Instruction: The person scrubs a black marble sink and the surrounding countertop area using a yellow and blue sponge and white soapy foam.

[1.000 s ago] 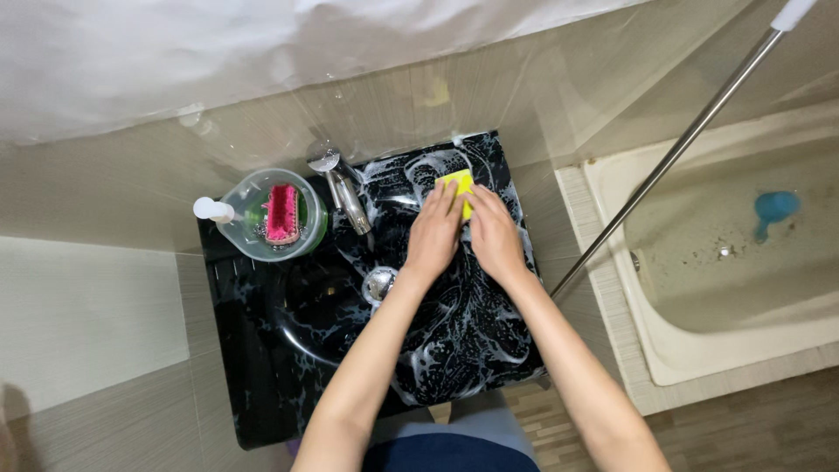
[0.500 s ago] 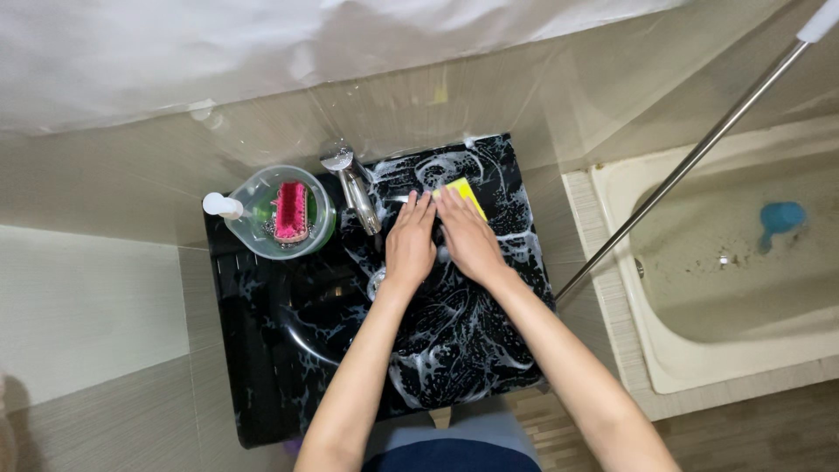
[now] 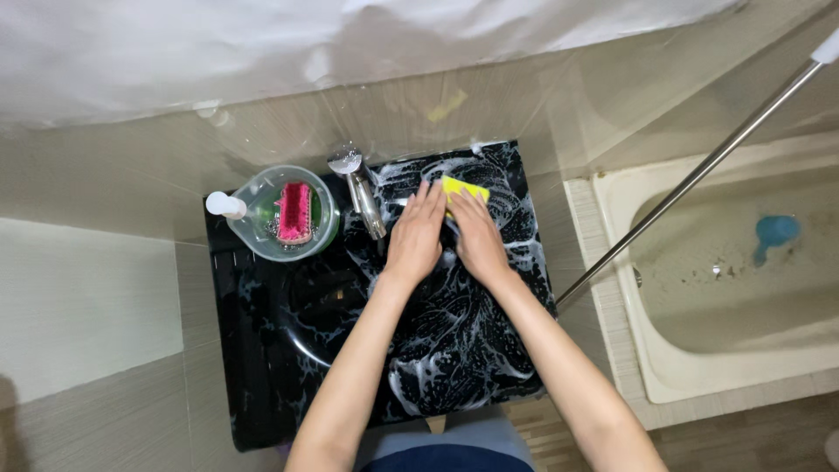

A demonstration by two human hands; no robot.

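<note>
Both hands, left (image 3: 416,234) and right (image 3: 476,234), press flat and together on the sponge (image 3: 463,188). Sponge at 12 o'clock of the soapy counter (image 3: 454,350): likely soft, light, slippery; grip its long edges.

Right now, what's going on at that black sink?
A person presses both hands on a yellow sponge at the back of the soapy black sink top. The left hand and right hand lie side by side, flat over the sponge, beside the chrome tap. A clear bowl holding a pink brush sits to the left. White foam streaks the top.
</note>
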